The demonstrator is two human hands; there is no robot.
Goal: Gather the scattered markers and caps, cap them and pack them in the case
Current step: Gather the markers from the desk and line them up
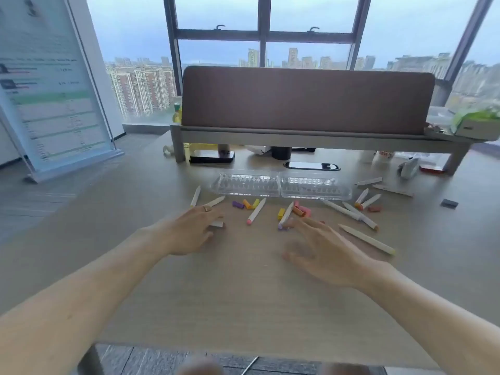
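Several white markers lie scattered on the wooden desk, among them a pink-tipped marker [255, 212] and a purple-tipped marker [286, 215]. Loose caps lie between them: a purple cap [238, 204], an orange cap [246, 204] and yellow caps [281, 213]. The clear plastic case [281, 184] lies open behind them. My left hand [193, 230] hovers over a grey cap [216, 225] with fingers spread. My right hand [322, 250], blurred, reaches with straight fingers toward the purple-tipped marker's tip. Neither hand holds anything.
A brown desk partition [305, 98] on a raised shelf stands behind the case. Under it sit a black phone [212, 156], a dark cup [281, 152] and clutter at the right. A dark eraser-like block [449, 203] lies far right. A banner stand [54, 85] stands left.
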